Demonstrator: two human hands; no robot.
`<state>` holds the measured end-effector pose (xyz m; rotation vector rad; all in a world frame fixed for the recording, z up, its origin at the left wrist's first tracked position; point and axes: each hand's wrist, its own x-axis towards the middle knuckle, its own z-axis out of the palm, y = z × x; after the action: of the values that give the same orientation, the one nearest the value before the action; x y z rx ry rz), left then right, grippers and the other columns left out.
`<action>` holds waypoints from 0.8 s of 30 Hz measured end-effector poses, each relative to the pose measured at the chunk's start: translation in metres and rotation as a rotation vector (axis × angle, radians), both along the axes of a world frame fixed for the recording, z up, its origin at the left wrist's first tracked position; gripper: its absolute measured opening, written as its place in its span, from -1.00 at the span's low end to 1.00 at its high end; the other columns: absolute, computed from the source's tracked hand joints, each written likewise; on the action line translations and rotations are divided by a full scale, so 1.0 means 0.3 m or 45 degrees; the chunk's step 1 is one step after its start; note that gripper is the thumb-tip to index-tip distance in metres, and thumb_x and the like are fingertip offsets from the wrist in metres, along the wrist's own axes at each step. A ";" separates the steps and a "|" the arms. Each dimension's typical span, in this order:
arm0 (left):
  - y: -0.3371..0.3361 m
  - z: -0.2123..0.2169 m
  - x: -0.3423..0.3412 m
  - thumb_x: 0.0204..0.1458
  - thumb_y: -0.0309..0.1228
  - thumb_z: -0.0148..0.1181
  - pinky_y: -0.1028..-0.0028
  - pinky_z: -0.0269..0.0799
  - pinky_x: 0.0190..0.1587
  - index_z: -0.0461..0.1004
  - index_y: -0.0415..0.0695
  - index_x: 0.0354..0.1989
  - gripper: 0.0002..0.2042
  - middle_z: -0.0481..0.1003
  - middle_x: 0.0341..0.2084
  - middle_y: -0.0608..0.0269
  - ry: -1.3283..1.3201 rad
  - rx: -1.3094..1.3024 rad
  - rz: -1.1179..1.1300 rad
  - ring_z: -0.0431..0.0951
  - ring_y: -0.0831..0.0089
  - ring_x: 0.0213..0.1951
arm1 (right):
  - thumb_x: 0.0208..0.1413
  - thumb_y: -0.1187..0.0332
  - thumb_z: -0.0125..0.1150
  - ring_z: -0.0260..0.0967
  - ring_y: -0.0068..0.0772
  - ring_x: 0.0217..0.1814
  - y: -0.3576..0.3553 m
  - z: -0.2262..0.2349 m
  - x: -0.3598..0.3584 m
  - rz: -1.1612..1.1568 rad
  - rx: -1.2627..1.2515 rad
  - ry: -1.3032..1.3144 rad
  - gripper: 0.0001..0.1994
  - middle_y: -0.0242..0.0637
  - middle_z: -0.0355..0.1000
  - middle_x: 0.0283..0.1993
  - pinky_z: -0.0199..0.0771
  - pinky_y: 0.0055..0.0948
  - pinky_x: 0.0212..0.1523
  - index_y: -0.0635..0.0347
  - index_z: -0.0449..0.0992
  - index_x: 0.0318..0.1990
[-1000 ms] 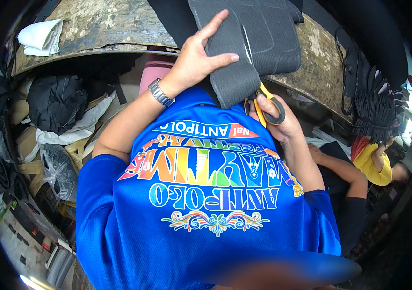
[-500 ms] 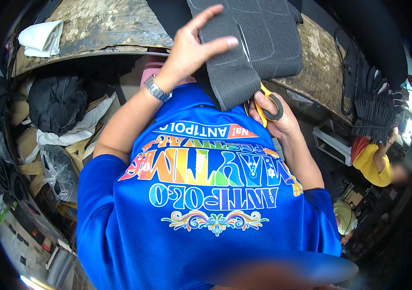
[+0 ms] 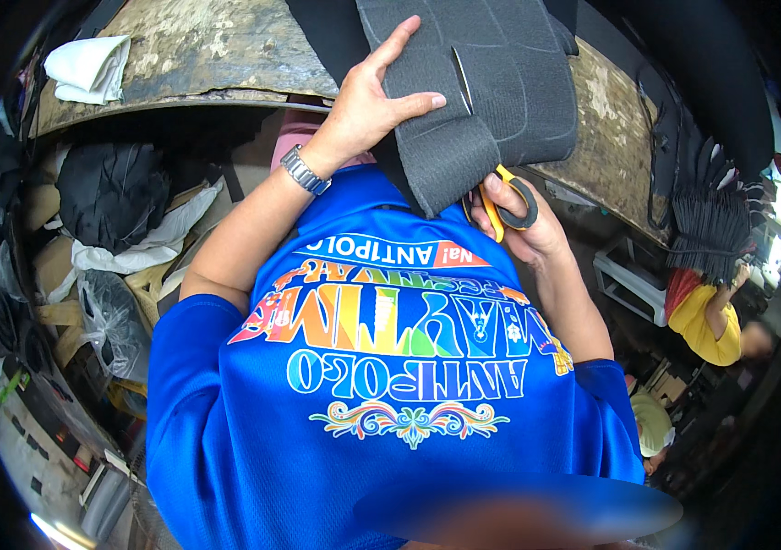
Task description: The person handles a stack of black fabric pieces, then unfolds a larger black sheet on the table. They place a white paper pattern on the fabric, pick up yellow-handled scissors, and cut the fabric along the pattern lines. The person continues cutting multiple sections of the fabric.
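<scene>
A dark grey fabric sheet (image 3: 532,101) with pale outline marks lies over the table edge, its near flap (image 3: 450,160) folded down toward my lap. My left hand (image 3: 365,105) rests on its left side, thumb and index finger stretched apart. In my right hand (image 3: 523,225) are scissors (image 3: 497,215) with yellow and black handles, gripped at the near edge of the flap. A thin metal blade (image 3: 462,81) shows at a slit in the sheet. The rest of the blades is hidden under the fabric.
The worn wooden table (image 3: 216,46) bears a folded white cloth (image 3: 88,69) at left. Below it are a black bundle (image 3: 114,194) and a clear plastic bag (image 3: 114,321). At right stand a white plastic stool (image 3: 628,286), hanging black strips (image 3: 709,220) and a person in yellow (image 3: 706,321).
The blade at the slit shows as a narrower sliver, and my left thumb lies slightly further left on the fabric. Both hands otherwise keep nearly the same place.
</scene>
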<state>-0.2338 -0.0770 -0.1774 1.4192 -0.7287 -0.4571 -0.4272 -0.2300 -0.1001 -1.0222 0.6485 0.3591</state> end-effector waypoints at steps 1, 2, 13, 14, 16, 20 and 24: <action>0.001 0.001 0.002 -0.14 -0.37 0.52 0.35 0.09 0.39 0.11 -0.15 0.44 -0.08 0.26 0.33 -0.07 -0.019 0.006 0.004 0.21 0.24 0.38 | 0.19 0.04 0.30 0.29 -0.60 -0.58 0.000 -0.001 -0.002 0.014 -0.015 0.009 -0.63 -0.35 0.39 -0.58 0.23 -0.63 -0.55 0.21 0.49 -0.34; 0.002 0.003 0.002 -0.14 -0.37 0.52 0.35 0.08 0.39 0.11 -0.16 0.44 -0.08 0.26 0.34 -0.06 0.004 0.004 -0.007 0.21 0.24 0.38 | 0.19 0.05 0.30 0.29 -0.60 -0.58 0.000 0.000 -0.003 0.027 -0.030 0.018 -0.64 -0.35 0.39 -0.59 0.23 -0.62 -0.55 0.21 0.49 -0.34; 0.002 0.062 -0.042 -0.07 -0.56 0.44 0.39 0.09 0.39 0.06 -0.17 0.46 -0.12 0.14 0.41 0.09 0.070 -0.072 -0.113 0.14 0.37 0.39 | 0.22 0.01 0.25 0.28 -0.58 -0.62 -0.015 0.019 0.037 0.029 0.008 -0.018 -0.61 -0.32 0.40 -0.55 0.29 -0.61 -0.56 0.19 0.45 -0.37; 0.004 0.062 -0.043 -0.07 -0.55 0.44 0.40 0.12 0.38 0.06 -0.17 0.45 -0.12 0.15 0.40 0.09 0.051 -0.050 -0.090 0.17 0.38 0.37 | 0.22 0.03 0.26 0.28 -0.59 -0.62 -0.013 0.019 0.040 0.034 0.001 -0.023 -0.62 -0.32 0.40 -0.55 0.28 -0.61 -0.57 0.19 0.45 -0.36; 0.009 0.058 -0.045 -0.06 -0.55 0.44 0.40 0.17 0.36 0.07 -0.18 0.45 -0.13 0.18 0.38 0.10 -0.028 -0.014 -0.037 0.22 0.38 0.34 | 0.21 0.06 0.27 0.27 -0.60 -0.64 -0.011 0.019 0.042 0.035 -0.031 0.009 -0.65 -0.33 0.39 -0.55 0.26 -0.62 -0.58 0.19 0.45 -0.35; 0.010 0.056 -0.028 -0.02 -0.50 0.43 0.41 0.30 0.27 0.19 -0.19 0.39 -0.24 0.33 0.27 0.09 0.123 -0.035 -0.068 0.37 0.41 0.22 | 0.21 0.13 0.29 0.26 -0.62 -0.64 -0.003 0.026 0.034 0.003 -0.007 0.011 -0.70 -0.35 0.38 -0.58 0.23 -0.63 -0.60 0.18 0.45 -0.35; -0.013 0.078 0.084 -0.04 -0.41 0.47 0.41 0.34 0.24 0.30 -0.19 0.32 -0.29 0.42 0.19 0.08 0.578 -0.124 -0.006 0.44 0.40 0.16 | 0.21 0.14 0.30 0.28 -0.61 -0.64 0.001 0.037 0.032 0.029 -0.043 0.013 -0.70 -0.35 0.39 -0.59 0.23 -0.62 -0.61 0.18 0.46 -0.36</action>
<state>-0.2086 -0.0810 -0.1541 1.1646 -0.3808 -0.7091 -0.4176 -0.2295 -0.0889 -1.0615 0.6539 0.3746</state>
